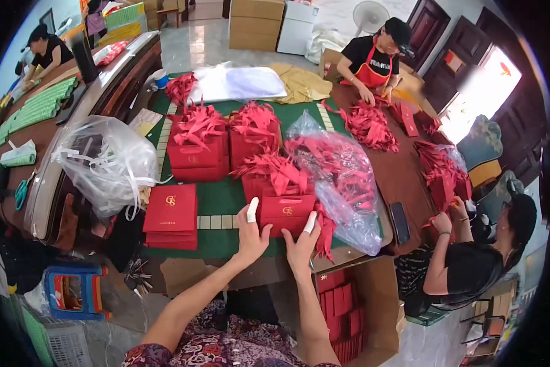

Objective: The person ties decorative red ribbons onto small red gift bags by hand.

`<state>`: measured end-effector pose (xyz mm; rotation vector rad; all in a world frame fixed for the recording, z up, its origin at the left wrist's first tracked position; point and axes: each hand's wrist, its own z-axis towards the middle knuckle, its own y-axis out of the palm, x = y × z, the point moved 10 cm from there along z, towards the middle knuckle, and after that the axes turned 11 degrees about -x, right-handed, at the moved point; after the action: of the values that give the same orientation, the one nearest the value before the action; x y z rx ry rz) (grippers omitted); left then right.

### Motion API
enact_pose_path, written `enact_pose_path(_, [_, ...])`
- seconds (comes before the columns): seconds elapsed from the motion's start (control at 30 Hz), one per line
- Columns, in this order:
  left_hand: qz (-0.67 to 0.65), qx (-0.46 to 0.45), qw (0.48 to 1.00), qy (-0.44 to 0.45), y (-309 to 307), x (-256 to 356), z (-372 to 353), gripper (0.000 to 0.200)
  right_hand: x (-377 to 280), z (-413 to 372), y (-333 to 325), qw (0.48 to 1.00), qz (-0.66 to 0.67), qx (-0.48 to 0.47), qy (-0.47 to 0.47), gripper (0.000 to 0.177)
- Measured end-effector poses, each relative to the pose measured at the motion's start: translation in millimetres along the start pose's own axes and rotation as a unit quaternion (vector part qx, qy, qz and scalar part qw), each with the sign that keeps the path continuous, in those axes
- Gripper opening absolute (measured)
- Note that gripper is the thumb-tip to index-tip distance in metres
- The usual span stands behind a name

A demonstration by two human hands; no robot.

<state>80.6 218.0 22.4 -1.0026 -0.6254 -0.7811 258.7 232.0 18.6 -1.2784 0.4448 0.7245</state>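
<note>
Between my two hands is a small red paper gift bag (pixel 281 211) with a gold logo on its front. My left hand (pixel 251 235) grips its left side and my right hand (pixel 300 241) its right side, thumbs along the lower edge. A white cover sits on one finger of each hand. Just behind the bag, red ribbons (pixel 272 173) lie heaped on more red bags. To the left is a stack of flat red bags (pixel 171 211) with the same logo. A clear plastic bag (pixel 342 177) full of red ribbons lies to the right.
Stacks of finished-looking red bags (pixel 196 156) topped with ribbons stand farther back. A cardboard box (pixel 379 312) of red packets is below the table edge. A phone (pixel 399 221) lies at right. Co-workers (pixel 372 58) handle ribbons across and right of the table.
</note>
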Motion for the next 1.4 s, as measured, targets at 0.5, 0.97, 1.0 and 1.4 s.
enact_pose_path(0.5, [-0.027, -0.004, 1.0, 0.007, -35.5, 7.4, -48.2, 0.086, -33.7, -75.5, -14.3, 0.996, 0.022, 0.08, -0.04, 0.042])
enact_pose_path(0.97, [-0.086, -0.018, 0.987, -0.136, -116.8, -28.1, -166.3, 0.049, -167.9, -2.7, 171.1, 0.95, 0.16, -0.269, -0.009, 0.039])
enact_pose_path(1.0, [-0.094, -0.025, 0.986, -0.134, -117.6, -29.0, -167.1, 0.049, -163.4, -1.1, 177.0, 0.952, 0.154, -0.264, -0.002, 0.039])
enact_pose_path(1.4, [-0.555, 0.085, 0.778, -0.281, -122.1, -79.9, -202.6, 0.041, -45.4, -108.2, 97.2, 0.87, 0.353, -0.311, 0.15, 0.027])
